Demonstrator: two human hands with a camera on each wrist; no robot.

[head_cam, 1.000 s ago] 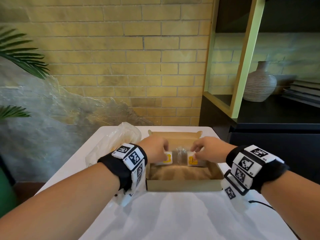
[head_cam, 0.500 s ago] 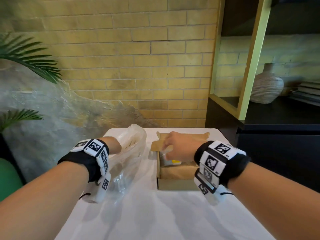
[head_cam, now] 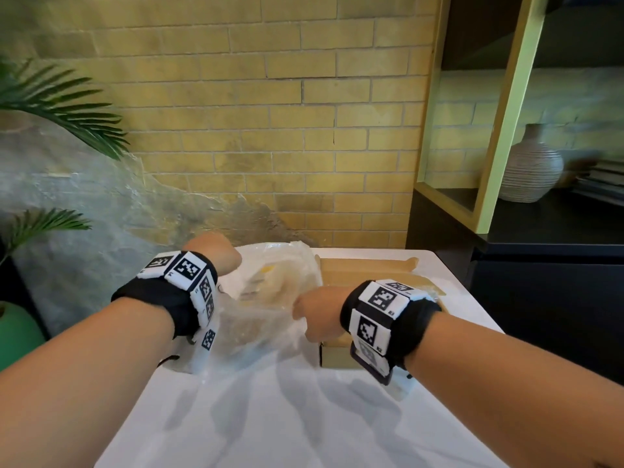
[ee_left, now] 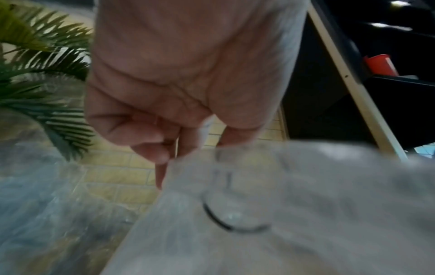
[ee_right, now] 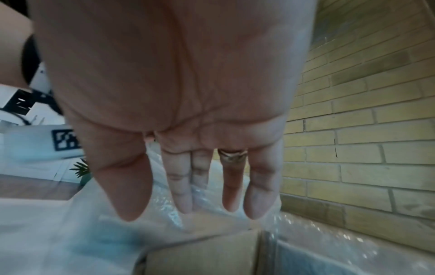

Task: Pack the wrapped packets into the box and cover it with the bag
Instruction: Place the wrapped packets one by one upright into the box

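White table (head_cam: 304,417); ring (ee_right: 233,154) wrist-view only.

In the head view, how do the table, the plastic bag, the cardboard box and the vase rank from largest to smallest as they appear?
1. table
2. plastic bag
3. cardboard box, partly hidden
4. vase, though it stands farther away

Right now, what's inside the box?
Mostly hidden. The right hand and clear bag cover the box; only bare cardboard shows. Any packets inside cannot be seen.
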